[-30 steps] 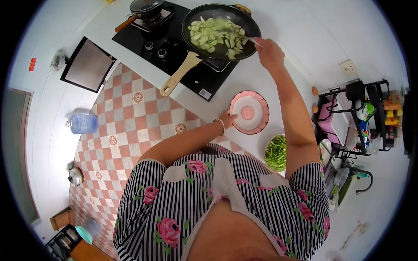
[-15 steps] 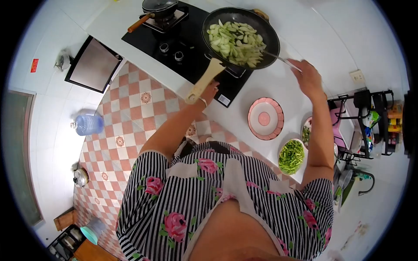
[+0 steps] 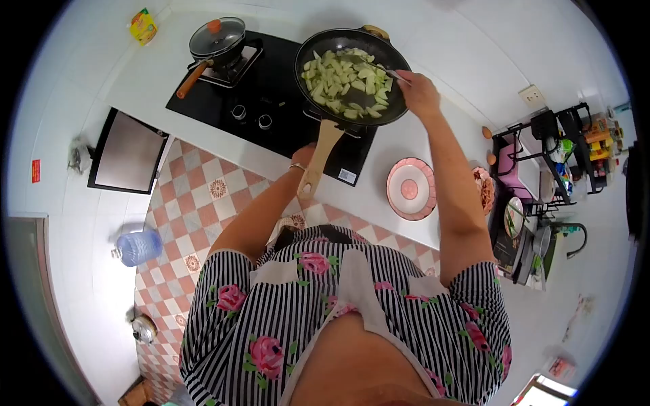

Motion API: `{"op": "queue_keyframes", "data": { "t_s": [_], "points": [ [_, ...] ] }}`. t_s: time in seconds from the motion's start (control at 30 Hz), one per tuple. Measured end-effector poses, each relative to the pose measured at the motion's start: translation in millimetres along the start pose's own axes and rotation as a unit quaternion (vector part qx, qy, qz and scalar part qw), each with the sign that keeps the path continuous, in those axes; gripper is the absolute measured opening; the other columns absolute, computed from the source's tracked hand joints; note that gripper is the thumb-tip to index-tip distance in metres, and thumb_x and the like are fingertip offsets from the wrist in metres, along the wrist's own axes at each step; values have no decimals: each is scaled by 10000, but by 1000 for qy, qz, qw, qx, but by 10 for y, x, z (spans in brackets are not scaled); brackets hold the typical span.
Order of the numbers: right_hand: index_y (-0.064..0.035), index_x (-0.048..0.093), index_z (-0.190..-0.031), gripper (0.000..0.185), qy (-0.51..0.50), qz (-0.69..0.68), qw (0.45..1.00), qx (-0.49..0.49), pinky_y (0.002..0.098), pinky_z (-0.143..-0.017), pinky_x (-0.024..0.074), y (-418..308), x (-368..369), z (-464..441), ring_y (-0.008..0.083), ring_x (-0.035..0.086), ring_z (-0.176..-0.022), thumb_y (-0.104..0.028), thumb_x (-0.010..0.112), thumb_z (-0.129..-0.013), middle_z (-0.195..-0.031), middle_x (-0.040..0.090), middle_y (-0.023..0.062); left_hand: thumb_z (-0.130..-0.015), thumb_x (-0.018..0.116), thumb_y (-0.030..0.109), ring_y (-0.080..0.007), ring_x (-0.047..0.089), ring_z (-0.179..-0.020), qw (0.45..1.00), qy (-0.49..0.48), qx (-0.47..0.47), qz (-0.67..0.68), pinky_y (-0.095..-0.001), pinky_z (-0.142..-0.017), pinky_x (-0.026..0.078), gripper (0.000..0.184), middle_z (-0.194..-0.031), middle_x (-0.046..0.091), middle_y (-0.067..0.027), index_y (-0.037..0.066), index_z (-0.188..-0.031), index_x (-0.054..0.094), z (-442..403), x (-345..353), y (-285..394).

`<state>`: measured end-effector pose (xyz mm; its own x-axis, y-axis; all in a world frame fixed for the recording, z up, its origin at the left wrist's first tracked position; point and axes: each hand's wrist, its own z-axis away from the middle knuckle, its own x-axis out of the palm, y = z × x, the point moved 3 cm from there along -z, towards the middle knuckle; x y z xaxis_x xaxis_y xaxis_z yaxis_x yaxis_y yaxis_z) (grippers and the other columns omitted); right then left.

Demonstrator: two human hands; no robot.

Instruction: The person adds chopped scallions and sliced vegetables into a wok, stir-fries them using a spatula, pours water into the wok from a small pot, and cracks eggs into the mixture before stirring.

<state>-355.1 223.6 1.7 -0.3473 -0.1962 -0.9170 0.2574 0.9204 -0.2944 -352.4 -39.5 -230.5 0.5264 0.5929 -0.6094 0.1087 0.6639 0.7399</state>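
A dark wok [image 3: 399, 111] with a pale wooden handle [image 3: 323, 154] sits on the right burner. Pale green vegetable slices [image 3: 335, 78] are spread inside it. My right hand [image 3: 420, 91] is closed around the handle of a metal spatula [image 3: 389, 72], whose head lies among the slices at the wok's far right. My left hand [image 3: 306, 154] is beside and partly behind the wok handle, at the stove's front edge. Its fingers are mostly hidden, so whether it grips anything cannot be seen.
A pink-rimmed plate [image 3: 411, 203] lies on the counter right of the stove. A lidded saucepan [image 3: 218, 42] occupies the left burner. Behind my right arm are a dish of reddish-brown food [image 3: 485, 189] and a black rack [image 3: 542, 155]. A water jug [image 3: 139, 248] lies on the floor.
My right hand and spatula have moved left and inward over the wok, spreading the slices. My left hand has gone farther behind the handle. The bowl of cut greens is out of sight.
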Motion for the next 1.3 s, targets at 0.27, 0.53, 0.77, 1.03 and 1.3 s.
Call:
{"op": "queue_keyframes", "data": {
  "t_s": [0.27, 0.53, 0.77, 1.03, 1.3],
  "points": [
    [-279, 600, -1154, 283, -110, 110, 986, -68, 391, -707, 490, -450, -200, 457, 285, 607, -834, -239, 543, -880, -904, 577, 81, -748, 602, 112, -311, 619, -807, 967, 192, 134, -104, -407, -694, 507, 131, -880, 631, -93, 153, -869, 631, -312, -1105, -153],
    [-150, 648, -1087, 254, -155, 89, 983, -43, 377, -703, 424, -366, -1418, 864, 280, 570, -789, -153, 586, -841, -834, 600, 78, -854, 569, 148, -319, 613, -921, 942, 89, 46, -320, -408, -780, 523, 174, -1021, 619, -121, 110, -1007, 643, -1104, -1314, -190],
    [-208, 666, -1048, 216, -118, 116, 986, 34, 413, -760, 494, -327, -747, 656, 301, 616, -901, -263, 553, -872, -939, 650, 106, -876, 535, 100, -304, 623, -955, 927, 33, 12, -374, -387, -776, 537, 174, -1041, 630, -132, 56, -1002, 647, -1248, -1254, -21],
    [-173, 679, -980, 197, -105, 237, 958, 126, 419, -748, 509, 209, -892, -99, 312, 635, -879, -216, 547, -841, -909, 671, 116, -855, 578, 169, -315, 642, -899, 968, 101, -44, -227, -388, -743, 531, 183, -995, 663, -134, 44, -957, 663, -1220, -1609, 20],
    [-168, 705, -901, 166, -233, -155, 924, 262, 364, -557, 485, 478, 246, -214, 163, 561, -546, -266, 597, -821, -607, 598, 44, -837, 635, 230, -33, 527, -670, 937, -49, 60, 340, -182, -563, 437, 249, -792, 606, 26, 74, -1030, 614, -200, -1814, 697]
  ]
}}
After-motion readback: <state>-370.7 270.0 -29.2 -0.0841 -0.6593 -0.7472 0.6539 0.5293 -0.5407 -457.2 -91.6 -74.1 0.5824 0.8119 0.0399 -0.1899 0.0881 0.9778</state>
